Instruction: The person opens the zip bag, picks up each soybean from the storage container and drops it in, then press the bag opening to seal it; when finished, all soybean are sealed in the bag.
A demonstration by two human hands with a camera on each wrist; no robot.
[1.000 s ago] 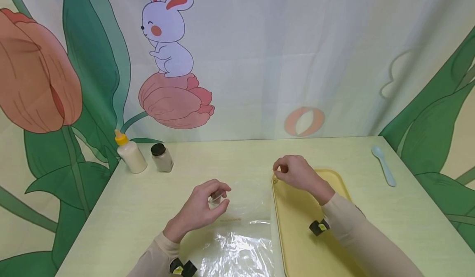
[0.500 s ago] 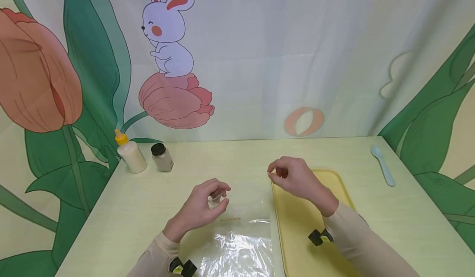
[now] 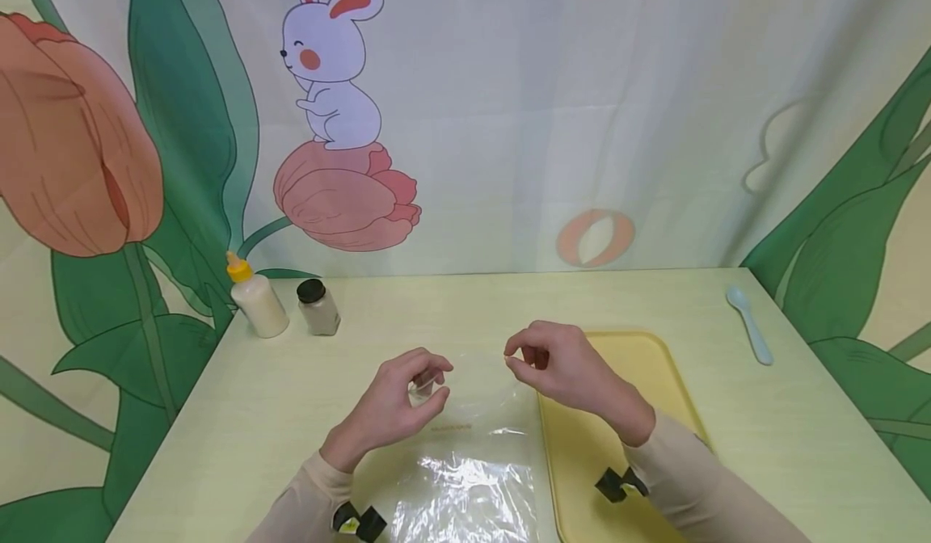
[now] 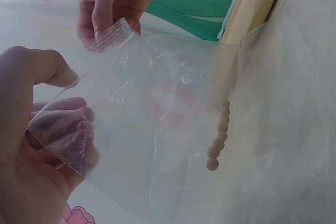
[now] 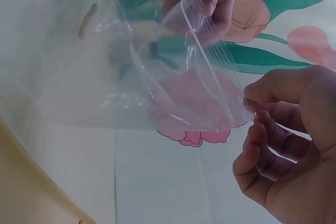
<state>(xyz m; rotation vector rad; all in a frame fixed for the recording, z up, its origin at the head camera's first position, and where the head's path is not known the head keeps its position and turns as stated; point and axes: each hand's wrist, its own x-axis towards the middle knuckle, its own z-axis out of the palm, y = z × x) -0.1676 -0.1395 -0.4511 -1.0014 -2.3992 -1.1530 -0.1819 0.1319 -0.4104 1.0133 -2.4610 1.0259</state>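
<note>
A clear zip bag [image 3: 473, 486] lies over the near middle of the table, its mouth end raised between my hands. My left hand [image 3: 400, 401] grips one corner of the mouth; in the left wrist view its fingers [image 4: 65, 135] show behind the film. With curled fingers, my right hand [image 3: 563, 369] pinches the opposite corner by the ridged zip edge, best seen in the right wrist view, where the zip [image 5: 197, 32] shows. A short row of tan beads [image 4: 220, 135] shows at the bag; I cannot tell whether it is inside or under it.
A yellow tray [image 3: 658, 365] lies under my right forearm, beside the bag. At the back left stand a white bottle with a yellow nozzle [image 3: 260, 309] and a small black-lidded jar [image 3: 320, 321]. A light blue spoon [image 3: 749, 325] lies at the far right.
My right hand has moved left and slightly toward me, from the tray's far corner, bringing the pinched bag corner nearer my left hand. The left hand has stayed almost still.
</note>
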